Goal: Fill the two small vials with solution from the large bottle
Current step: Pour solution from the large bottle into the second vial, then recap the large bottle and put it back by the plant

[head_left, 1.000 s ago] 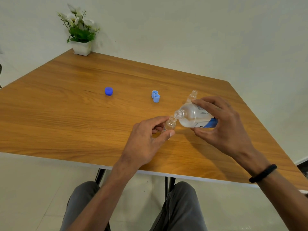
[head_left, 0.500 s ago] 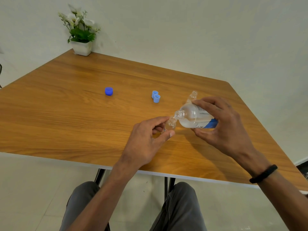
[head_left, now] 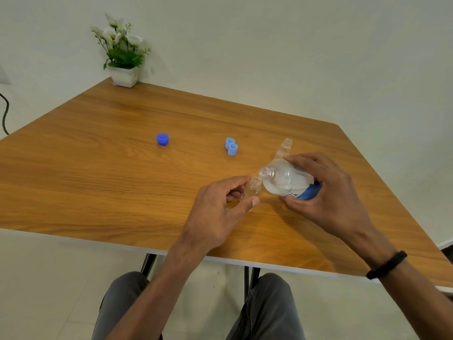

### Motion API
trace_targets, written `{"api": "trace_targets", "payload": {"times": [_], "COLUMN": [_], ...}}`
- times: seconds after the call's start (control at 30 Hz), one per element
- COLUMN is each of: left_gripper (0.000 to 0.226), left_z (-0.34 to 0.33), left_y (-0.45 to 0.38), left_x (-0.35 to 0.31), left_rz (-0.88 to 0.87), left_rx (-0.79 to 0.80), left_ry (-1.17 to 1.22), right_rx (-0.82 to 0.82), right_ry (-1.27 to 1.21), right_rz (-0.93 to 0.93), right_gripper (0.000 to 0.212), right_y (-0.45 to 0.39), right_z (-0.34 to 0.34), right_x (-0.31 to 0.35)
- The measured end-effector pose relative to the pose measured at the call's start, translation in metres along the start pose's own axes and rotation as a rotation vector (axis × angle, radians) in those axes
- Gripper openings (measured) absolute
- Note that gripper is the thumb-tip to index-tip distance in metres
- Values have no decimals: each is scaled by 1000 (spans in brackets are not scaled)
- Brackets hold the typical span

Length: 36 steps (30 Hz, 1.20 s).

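My right hand (head_left: 328, 192) grips the large clear bottle (head_left: 285, 181) with a blue label, tipped on its side with its open neck pointing left. That neck sits just above the mouth of a small clear vial (head_left: 253, 187), which my left hand (head_left: 218, 212) pinches between thumb and fingers near the table. A second small vial (head_left: 284, 148) stands upright and uncapped just behind the bottle. I cannot tell whether liquid is flowing.
A dark blue cap (head_left: 162, 139) lies on the wooden table (head_left: 98, 180) at centre left. Two light blue caps (head_left: 231, 146) lie together behind my left hand. A potted plant (head_left: 122, 57) stands at the far corner.
The bottle's neck has shifted very slightly over the vial; both hands stay where they were.
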<state>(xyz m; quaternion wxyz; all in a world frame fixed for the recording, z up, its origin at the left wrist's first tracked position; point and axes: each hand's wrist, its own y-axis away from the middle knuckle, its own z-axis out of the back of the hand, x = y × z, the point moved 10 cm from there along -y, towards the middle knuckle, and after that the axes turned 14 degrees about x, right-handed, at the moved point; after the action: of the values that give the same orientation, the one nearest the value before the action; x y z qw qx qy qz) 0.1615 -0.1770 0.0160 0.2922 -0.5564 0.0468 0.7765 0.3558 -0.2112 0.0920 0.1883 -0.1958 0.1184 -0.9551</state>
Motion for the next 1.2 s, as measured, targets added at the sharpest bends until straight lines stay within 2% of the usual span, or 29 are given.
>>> {"api": "trace_targets", "payload": {"times": [0.2, 0.33, 0.53, 0.7, 0.83, 0.93, 1.2], "left_gripper": [41, 37, 32, 37, 33, 38, 45], "left_z": [0, 3, 25, 62, 86, 100, 131], "left_y": [-5, -18, -50, -71, -86, -97, -134], "left_x": [2, 5, 10, 25, 37, 45, 65], "left_rz": [7, 29, 65, 121, 154, 178, 221], "left_rx": [-6, -3, -58, -127, -153, -166, -221], "left_ry": [5, -2, -78, -190, -194, -237, -266], "right_rx": [-54, -145, -315, -347, -350, -354, -454], "right_ry": [-119, -319, -559, -702, -746, -735, -755], "right_rz": [-48, -113, -156, -179, -193, -191, -198], "right_gripper": [76, 81, 69, 62, 63, 65, 63], "right_y": [-7, -19, -35, -58, -82, -100, -156], "right_z": [-4, 1, -1, -12, -21, -19, -17], "right_x": [-3, -15, -24, -26, -23, -21, -25]}}
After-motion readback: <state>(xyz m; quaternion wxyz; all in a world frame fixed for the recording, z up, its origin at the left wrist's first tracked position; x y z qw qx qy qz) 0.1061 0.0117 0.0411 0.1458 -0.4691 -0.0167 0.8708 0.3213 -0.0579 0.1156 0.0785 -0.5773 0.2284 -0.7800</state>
